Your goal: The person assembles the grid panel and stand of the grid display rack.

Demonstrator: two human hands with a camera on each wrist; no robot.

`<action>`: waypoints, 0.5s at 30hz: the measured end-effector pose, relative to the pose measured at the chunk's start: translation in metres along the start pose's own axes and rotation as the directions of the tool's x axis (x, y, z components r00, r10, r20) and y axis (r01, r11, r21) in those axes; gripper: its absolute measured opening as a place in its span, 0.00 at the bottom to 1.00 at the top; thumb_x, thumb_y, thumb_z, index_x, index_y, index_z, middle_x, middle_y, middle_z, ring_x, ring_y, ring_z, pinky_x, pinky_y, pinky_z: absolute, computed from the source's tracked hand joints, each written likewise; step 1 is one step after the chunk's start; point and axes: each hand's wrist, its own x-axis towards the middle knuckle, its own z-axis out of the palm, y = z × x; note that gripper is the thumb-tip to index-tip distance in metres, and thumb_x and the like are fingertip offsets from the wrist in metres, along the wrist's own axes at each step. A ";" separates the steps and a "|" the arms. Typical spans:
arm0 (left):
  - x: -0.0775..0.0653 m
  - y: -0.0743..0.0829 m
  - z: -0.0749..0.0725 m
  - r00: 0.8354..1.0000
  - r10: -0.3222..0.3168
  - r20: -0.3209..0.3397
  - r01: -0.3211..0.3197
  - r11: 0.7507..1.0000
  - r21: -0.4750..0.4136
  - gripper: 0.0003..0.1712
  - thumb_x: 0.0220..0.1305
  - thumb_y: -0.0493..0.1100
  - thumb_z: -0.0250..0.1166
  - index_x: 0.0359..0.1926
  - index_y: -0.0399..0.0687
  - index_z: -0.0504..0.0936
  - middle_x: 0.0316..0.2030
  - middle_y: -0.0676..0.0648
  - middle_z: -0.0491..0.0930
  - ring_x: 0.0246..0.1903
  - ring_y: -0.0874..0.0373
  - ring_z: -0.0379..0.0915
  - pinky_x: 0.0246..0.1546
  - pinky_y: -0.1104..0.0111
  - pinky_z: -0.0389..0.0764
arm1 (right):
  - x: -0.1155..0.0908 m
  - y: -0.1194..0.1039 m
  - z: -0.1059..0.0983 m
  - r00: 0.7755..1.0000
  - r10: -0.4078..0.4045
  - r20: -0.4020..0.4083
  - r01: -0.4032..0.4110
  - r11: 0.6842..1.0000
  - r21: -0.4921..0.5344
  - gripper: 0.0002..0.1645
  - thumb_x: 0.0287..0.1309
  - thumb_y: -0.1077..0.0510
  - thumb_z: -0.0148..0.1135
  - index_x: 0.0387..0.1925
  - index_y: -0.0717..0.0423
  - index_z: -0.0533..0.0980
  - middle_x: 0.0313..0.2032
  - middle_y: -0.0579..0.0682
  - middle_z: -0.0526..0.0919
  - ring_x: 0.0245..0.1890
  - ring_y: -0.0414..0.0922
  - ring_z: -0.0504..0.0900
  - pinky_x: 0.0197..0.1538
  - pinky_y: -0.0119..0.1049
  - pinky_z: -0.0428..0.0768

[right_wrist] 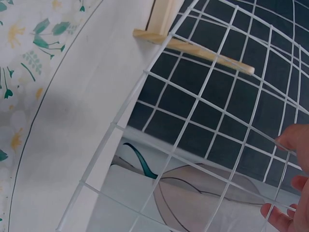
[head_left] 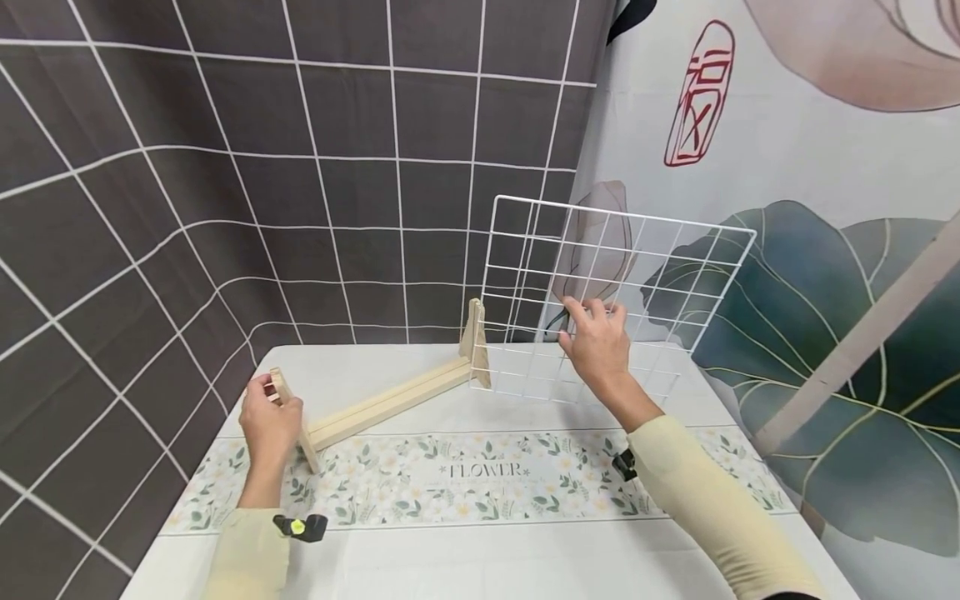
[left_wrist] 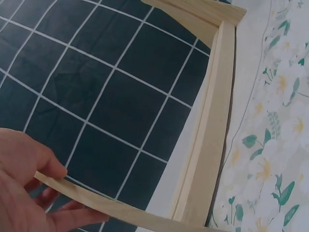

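A pale wooden stand [head_left: 390,405] lies across the table, its double-railed bar joining two end pieces. With thumb and fingers, my left hand [head_left: 272,423] pinches the top of the near-left end piece [left_wrist: 104,202]. The far end piece [head_left: 476,343] stands upright beside a white wire grid panel [right_wrist: 198,98]. My right hand [head_left: 600,343] grips the panel near its middle, fingers curled through the wires. The panel is tilted upright, and its left edge overlaps the far end piece in the head view.
A white tablecloth [head_left: 420,558] with a floral band covers the table. Behind hangs a dark curtain [head_left: 345,192] with white grid lines; to the right, a leaf-printed cloth [head_left: 802,333]. A pale pole [head_left: 862,333] slants in front of it.
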 end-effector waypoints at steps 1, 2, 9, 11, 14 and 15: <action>0.001 0.001 0.001 1.000 0.009 0.015 -0.009 1.000 0.003 0.35 0.57 0.29 0.55 0.69 0.31 0.64 0.61 0.27 0.72 0.58 0.31 0.75 0.61 0.44 0.75 | 0.000 0.000 0.000 1.000 0.001 0.001 -0.001 1.000 -0.002 0.33 0.54 0.56 0.74 0.62 0.48 0.75 0.54 0.62 0.79 0.56 0.70 0.73 0.30 0.56 0.85; 0.002 0.002 0.003 0.999 0.017 0.029 -0.017 1.000 0.004 0.35 0.58 0.29 0.56 0.69 0.31 0.64 0.61 0.27 0.72 0.58 0.31 0.75 0.61 0.44 0.76 | 0.000 0.001 0.000 1.000 0.002 0.000 -0.002 1.000 -0.002 0.33 0.54 0.56 0.74 0.62 0.48 0.75 0.54 0.62 0.79 0.56 0.70 0.73 0.30 0.56 0.85; 0.005 0.009 0.019 0.993 0.047 0.111 -0.049 0.999 0.017 0.35 0.60 0.30 0.56 0.71 0.32 0.63 0.63 0.27 0.70 0.62 0.31 0.72 0.65 0.45 0.74 | 0.000 0.002 0.000 1.000 -0.013 -0.010 0.013 1.000 0.002 0.32 0.53 0.56 0.75 0.61 0.48 0.76 0.53 0.62 0.80 0.55 0.70 0.73 0.29 0.55 0.85; 0.006 0.012 0.024 0.990 0.054 0.131 -0.057 0.998 0.020 0.35 0.61 0.31 0.55 0.71 0.33 0.62 0.64 0.27 0.69 0.63 0.31 0.72 0.66 0.46 0.74 | -0.001 0.002 0.000 1.000 -0.017 -0.009 0.017 1.000 -0.002 0.32 0.53 0.56 0.75 0.61 0.48 0.76 0.53 0.62 0.80 0.55 0.70 0.74 0.29 0.55 0.86; 0.007 0.016 0.033 0.986 0.061 0.157 -0.064 0.998 0.012 0.35 0.62 0.32 0.55 0.72 0.33 0.62 0.65 0.28 0.69 0.64 0.32 0.71 0.67 0.46 0.73 | -0.002 0.002 -0.001 1.000 -0.017 0.001 0.017 1.000 -0.013 0.33 0.54 0.56 0.75 0.62 0.48 0.76 0.54 0.62 0.79 0.55 0.69 0.74 0.29 0.55 0.86; 0.008 0.017 0.035 0.984 0.061 0.168 -0.064 0.998 0.010 0.36 0.62 0.32 0.55 0.72 0.34 0.61 0.66 0.28 0.69 0.64 0.32 0.71 0.67 0.46 0.72 | -0.002 0.003 -0.001 1.000 -0.016 0.005 0.016 1.000 -0.017 0.33 0.54 0.56 0.75 0.62 0.48 0.76 0.54 0.61 0.79 0.55 0.69 0.73 0.30 0.55 0.86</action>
